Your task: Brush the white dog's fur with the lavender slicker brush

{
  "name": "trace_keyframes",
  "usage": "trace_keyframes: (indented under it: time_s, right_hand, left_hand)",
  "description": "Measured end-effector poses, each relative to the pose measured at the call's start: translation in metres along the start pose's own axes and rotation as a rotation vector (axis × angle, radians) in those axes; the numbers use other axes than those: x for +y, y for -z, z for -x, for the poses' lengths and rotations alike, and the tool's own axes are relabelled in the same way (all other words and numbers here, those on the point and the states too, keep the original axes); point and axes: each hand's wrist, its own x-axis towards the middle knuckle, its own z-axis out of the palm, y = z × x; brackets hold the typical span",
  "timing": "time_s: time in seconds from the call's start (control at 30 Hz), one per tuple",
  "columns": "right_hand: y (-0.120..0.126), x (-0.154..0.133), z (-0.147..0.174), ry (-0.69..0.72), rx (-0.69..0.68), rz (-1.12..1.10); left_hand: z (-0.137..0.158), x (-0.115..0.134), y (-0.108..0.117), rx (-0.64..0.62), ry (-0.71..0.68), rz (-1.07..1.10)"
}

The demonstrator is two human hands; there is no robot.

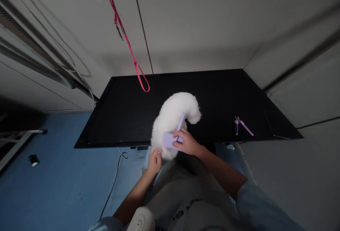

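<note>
A fluffy white dog [174,109] is curved across the near middle of the black table, its near end reaching over the front edge. My right hand [187,142] grips a lilac slicker brush [168,140], whose broad head lies against the coat on the near part of the body. The brush's handle points up and away. My left hand [155,158] is closed at the dog's near left end, just past the table edge. Which part of the dog it holds is hidden by the fingers and fur.
The black grooming table [117,114] has a ridged top. Pink-handled nail clippers [243,125] lie on its right side. A red leash loop [142,79] hangs above the back edge. A cable [117,171] runs over the blue floor, with a small dark object [33,160] at left.
</note>
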Motion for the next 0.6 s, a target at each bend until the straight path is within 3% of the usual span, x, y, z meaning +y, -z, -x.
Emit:
trace_keyframes:
  time_s: [0.03, 0.13, 0.17, 0.23, 0.3, 0.4, 0.53, 0.6]
  right_hand:
    - [0.0, 0.001, 0.0, 0.004, -0.012, -0.008]
    - [0.0, 0.008, -0.002, -0.066, 0.24, 0.043]
    - [0.0, 0.011, -0.002, -0.06, 0.263, 0.044]
    - [-0.002, 0.019, -0.003, -0.025, 0.159, -0.01]
    - [-0.003, 0.026, -0.003, -0.067, 0.173, -0.042]
    - [-0.001, 0.035, -0.004, -0.137, 0.448, 0.006]
    - [0.003, 0.038, 0.002, -0.038, 0.203, -0.004]
    - [0.004, 0.038, 0.006, -0.08, 0.344, 0.024]
  left_hand:
    - [-0.001, 0.0, 0.002, 0.004, -0.005, -0.009]
    - [-0.007, 0.01, 0.012, 0.032, -0.107, -0.08]
    - [-0.011, 0.017, 0.014, 0.045, -0.173, -0.109]
    - [-0.022, 0.034, 0.016, 0.029, -0.319, -0.167]
    - [-0.035, 0.051, 0.011, -0.118, -0.426, -0.239]
    - [-0.051, 0.065, -0.003, -0.244, -0.412, -0.438]
    - [-0.051, 0.058, -0.007, -0.184, -0.363, -0.431]
    - [-0.04, 0.048, -0.002, -0.151, -0.343, -0.312]
